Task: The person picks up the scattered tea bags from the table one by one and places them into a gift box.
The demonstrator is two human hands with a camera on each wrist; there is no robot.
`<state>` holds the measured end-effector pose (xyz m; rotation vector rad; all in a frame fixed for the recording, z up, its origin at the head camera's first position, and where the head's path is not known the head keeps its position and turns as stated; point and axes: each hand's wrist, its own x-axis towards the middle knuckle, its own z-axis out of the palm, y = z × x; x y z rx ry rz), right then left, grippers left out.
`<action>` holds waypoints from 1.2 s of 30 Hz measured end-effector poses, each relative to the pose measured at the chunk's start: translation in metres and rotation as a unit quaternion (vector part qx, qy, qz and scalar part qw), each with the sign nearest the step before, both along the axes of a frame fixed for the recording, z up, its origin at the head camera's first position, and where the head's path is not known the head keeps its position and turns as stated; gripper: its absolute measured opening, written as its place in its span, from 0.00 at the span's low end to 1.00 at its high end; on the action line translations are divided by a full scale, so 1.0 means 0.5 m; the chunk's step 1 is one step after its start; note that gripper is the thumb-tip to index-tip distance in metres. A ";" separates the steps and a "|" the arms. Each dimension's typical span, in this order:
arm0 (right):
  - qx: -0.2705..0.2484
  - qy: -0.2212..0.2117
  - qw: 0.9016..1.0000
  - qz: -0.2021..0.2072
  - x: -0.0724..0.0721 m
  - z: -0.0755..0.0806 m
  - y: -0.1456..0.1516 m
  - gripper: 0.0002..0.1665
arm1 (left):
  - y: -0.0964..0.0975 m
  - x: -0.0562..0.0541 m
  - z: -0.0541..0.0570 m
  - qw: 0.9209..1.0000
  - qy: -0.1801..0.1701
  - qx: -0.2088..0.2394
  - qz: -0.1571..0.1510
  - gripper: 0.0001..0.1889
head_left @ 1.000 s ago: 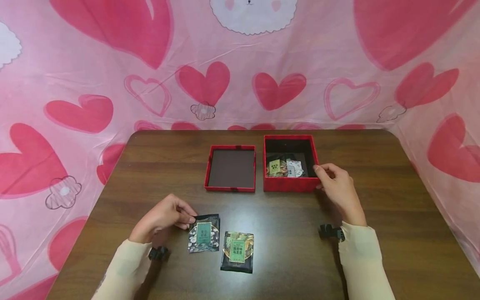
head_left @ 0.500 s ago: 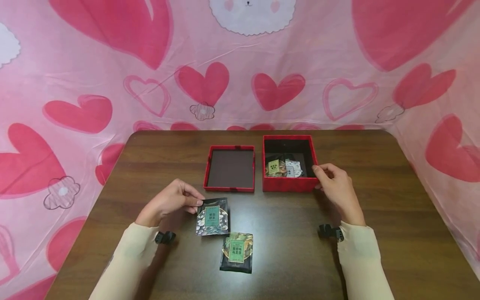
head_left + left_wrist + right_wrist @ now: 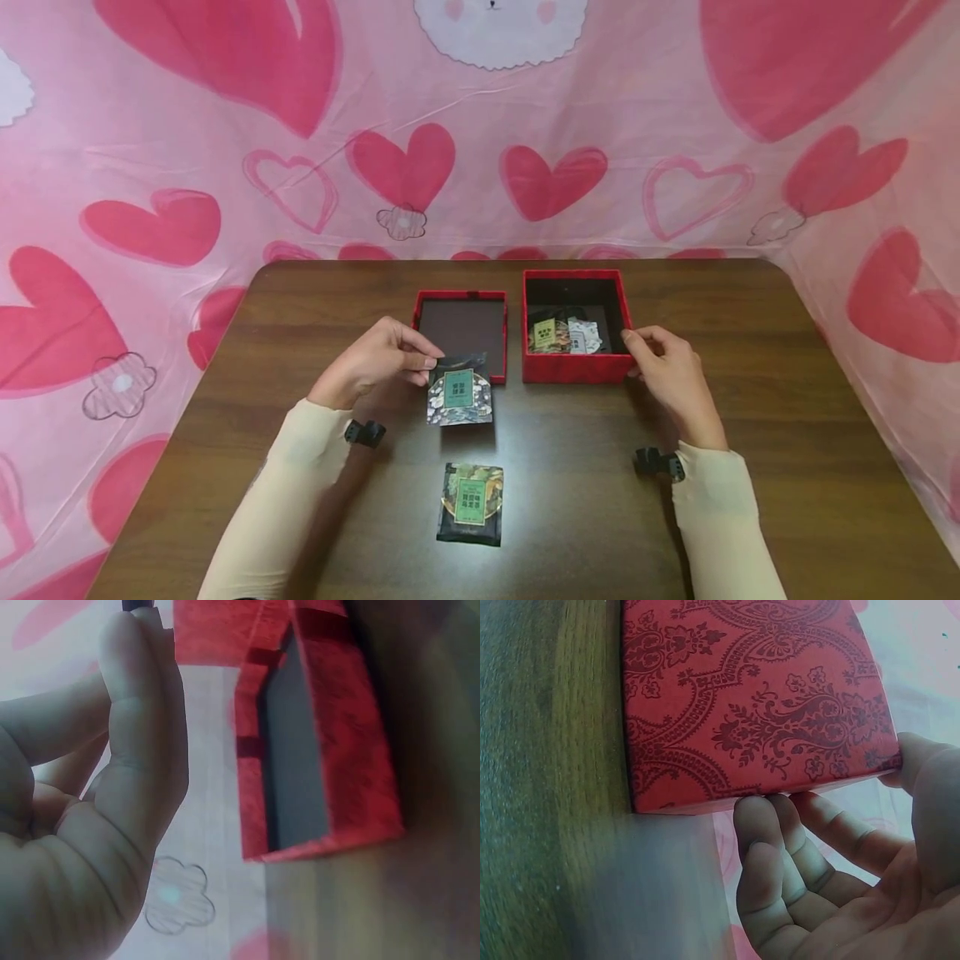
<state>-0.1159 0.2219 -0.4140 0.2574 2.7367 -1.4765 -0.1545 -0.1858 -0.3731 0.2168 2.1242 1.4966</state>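
By its upper left corner, my left hand [image 3: 378,358] pinches a black tea sachet [image 3: 460,396] with a green label and floral print. The sachet hangs above the table, its top overlapping the front of the shallow red lid [image 3: 461,325]. In the left wrist view only a dark bit of it shows at the fingertips. My right hand [image 3: 670,375] grips the right wall of the red box [image 3: 577,368], thumb at the rim and fingers against the outside. Inside lie a yellow-labelled sachet [image 3: 550,335] and a white one [image 3: 584,337].
Another tea sachet [image 3: 470,505], black with a green label, lies flat on the brown wooden table [image 3: 570,517] nearer the front. A pink heart-printed cloth [image 3: 555,92] hangs behind and at both sides. Each wrist wears a small black camera.
My left hand has lifted the floral tea sachet off the table and carried it right and away from me to the lid. My right hand stays on the box.
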 end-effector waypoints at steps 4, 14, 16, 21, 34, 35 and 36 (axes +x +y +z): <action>-0.005 -0.004 1.000 0.004 -0.001 0.002 -0.001 0.33 | 0.022 -0.017 0.016 1.000 0.009 0.004 -0.001 0.09; -0.004 0.000 1.000 0.004 0.000 0.002 0.001 0.34 | 0.079 -0.060 0.042 1.000 0.007 0.016 0.007 0.09; -0.004 0.003 1.000 0.004 0.000 0.002 0.001 0.33 | 0.090 -0.067 0.046 1.000 0.008 0.018 0.004 0.09; -0.004 0.009 1.000 0.003 -0.001 0.000 -0.001 0.32 | 0.114 -0.081 0.051 0.999 0.000 0.033 0.008 0.09; -0.008 -0.005 1.000 0.004 0.001 0.002 0.001 0.35 | 0.175 -0.133 0.064 0.999 0.003 0.035 0.011 0.08; -0.008 -0.005 1.000 0.004 0.001 0.001 0.001 0.34 | 0.181 -0.137 0.067 0.999 0.002 0.037 0.013 0.08; -0.008 -0.003 1.000 0.004 0.001 0.001 0.001 0.34 | 0.188 -0.141 0.069 0.999 0.002 0.036 0.015 0.08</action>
